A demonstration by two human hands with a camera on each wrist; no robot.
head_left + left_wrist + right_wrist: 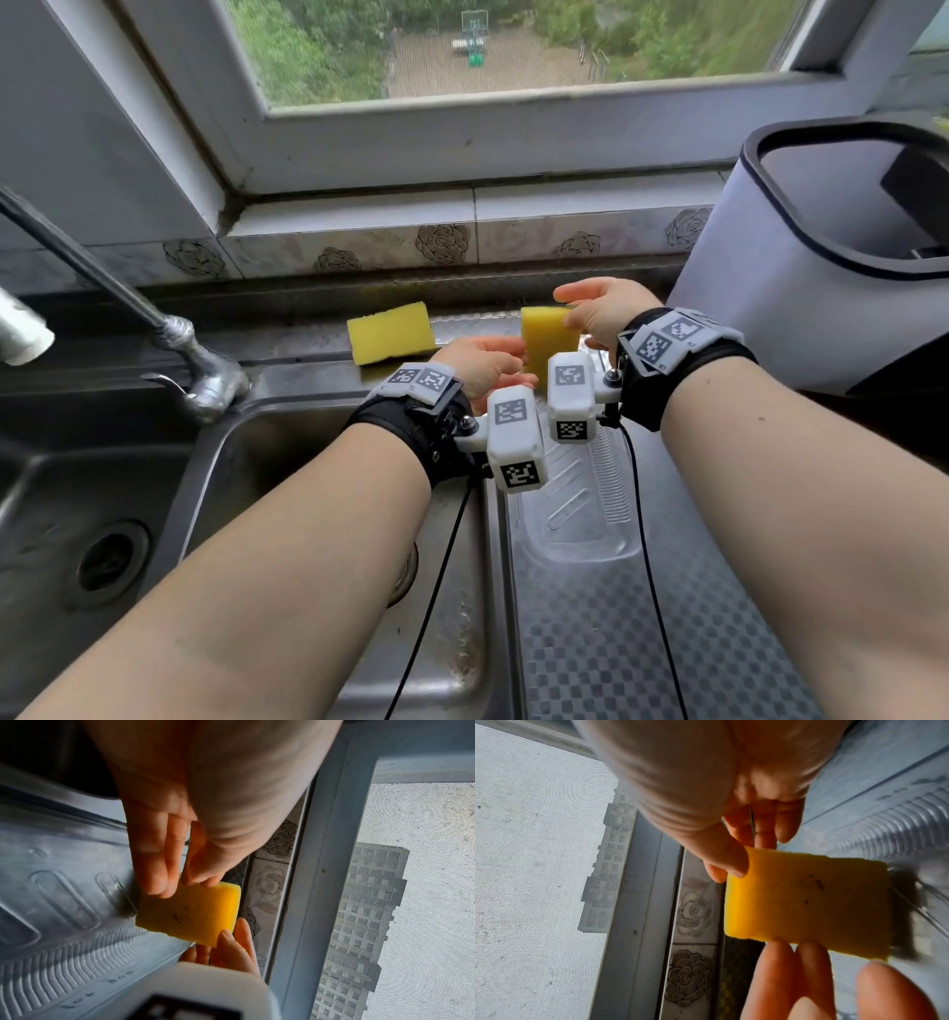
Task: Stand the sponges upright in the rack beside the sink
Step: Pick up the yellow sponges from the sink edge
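Upright, sponge (548, 343) between both hands.

A home kitchen: a stainless-steel sink (287, 452) with a tap (205, 370) and ribbed drainboard (590, 493), rose-patterned tiles (441, 244) and a screened window (462, 46) above.

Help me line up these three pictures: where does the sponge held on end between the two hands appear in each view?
Head: the held sponge is at centre, between the left hand and right hand.
Left wrist: lower centre, below the left hand's fingers.
Right wrist: centre-right.
Shared landmark: the rose-patterned tile strip behind it.
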